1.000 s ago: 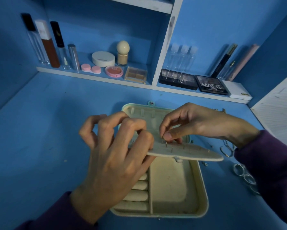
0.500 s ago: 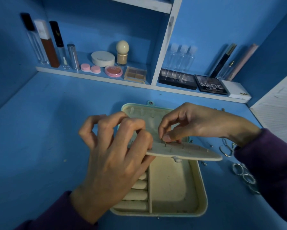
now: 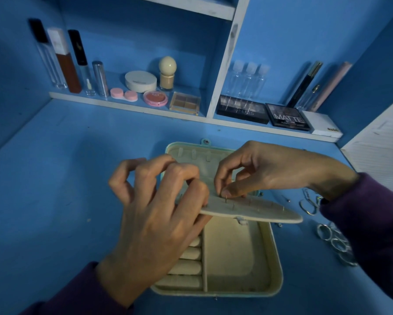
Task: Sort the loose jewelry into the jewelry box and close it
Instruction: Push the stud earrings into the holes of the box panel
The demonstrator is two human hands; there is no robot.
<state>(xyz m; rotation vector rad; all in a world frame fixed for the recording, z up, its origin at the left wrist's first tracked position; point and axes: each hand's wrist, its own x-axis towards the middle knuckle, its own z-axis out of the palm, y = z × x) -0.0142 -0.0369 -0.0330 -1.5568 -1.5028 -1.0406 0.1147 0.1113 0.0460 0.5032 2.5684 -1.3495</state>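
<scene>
Cream panel (image 3: 270, 212): left hand (image 3: 159, 223) curled, gripping edge; right hand (image 3: 270, 171) pinching stud (image 3: 226, 198).

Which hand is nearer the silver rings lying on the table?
Right. The right hand pinches a stud on the flap, just up-left of the rings; the left hand grips the flap's other end, across the jewelry box from them.

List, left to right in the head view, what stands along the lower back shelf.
Clear black-capped tube → brown white-capped tube → black-capped gloss tube → silver tube → pink lens case → pink blush → beige eyeshadow quad → nudes palette → MATTE palette → white box.
</scene>
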